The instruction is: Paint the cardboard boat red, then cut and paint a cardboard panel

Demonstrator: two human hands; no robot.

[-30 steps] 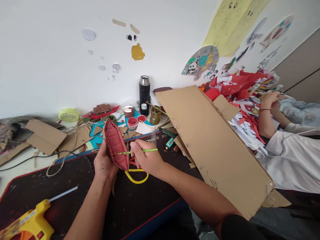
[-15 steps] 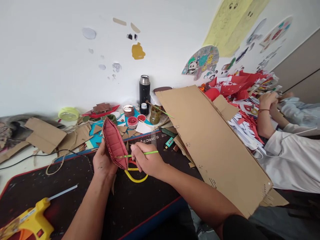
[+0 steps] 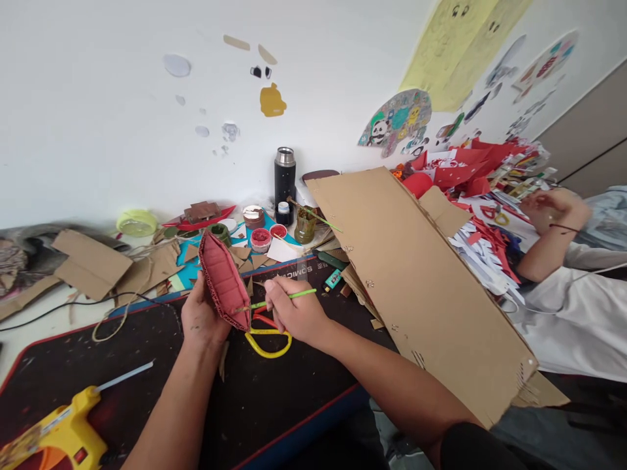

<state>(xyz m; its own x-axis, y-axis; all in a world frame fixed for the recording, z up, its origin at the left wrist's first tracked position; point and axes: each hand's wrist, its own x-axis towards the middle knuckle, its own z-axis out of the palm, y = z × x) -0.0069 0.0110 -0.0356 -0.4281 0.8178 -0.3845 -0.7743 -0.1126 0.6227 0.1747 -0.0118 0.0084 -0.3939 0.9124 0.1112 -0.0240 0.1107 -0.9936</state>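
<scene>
My left hand (image 3: 203, 320) holds up a small boat-shaped cardboard piece (image 3: 223, 277), its inside painted pinkish red and its corrugated edge darker. In my right hand (image 3: 296, 310) is a thin paintbrush with a green handle (image 3: 302, 294), pinched between the fingers. The brush tip lies against the lower right part of the painted inside. Beneath and between my hands, a pair of scissors with yellow handles (image 3: 269, 354) rests on the black mat (image 3: 274, 405); part of it is hidden. Open pots of red paint (image 3: 260, 240) stand behind the cardboard piece.
A large cardboard sheet (image 3: 416, 281) slants across the right side. A yellow hot glue gun (image 3: 73, 424) lies at the lower left. Along the wall are a black thermos (image 3: 285, 183), a jar of murky liquid (image 3: 304, 228) and cardboard scraps (image 3: 93, 261). At the right sits another person (image 3: 563, 274).
My right hand and the brush have shifted slightly to the right, the tip still on the painted inside. The other person's hand at the right has lifted and turned.
</scene>
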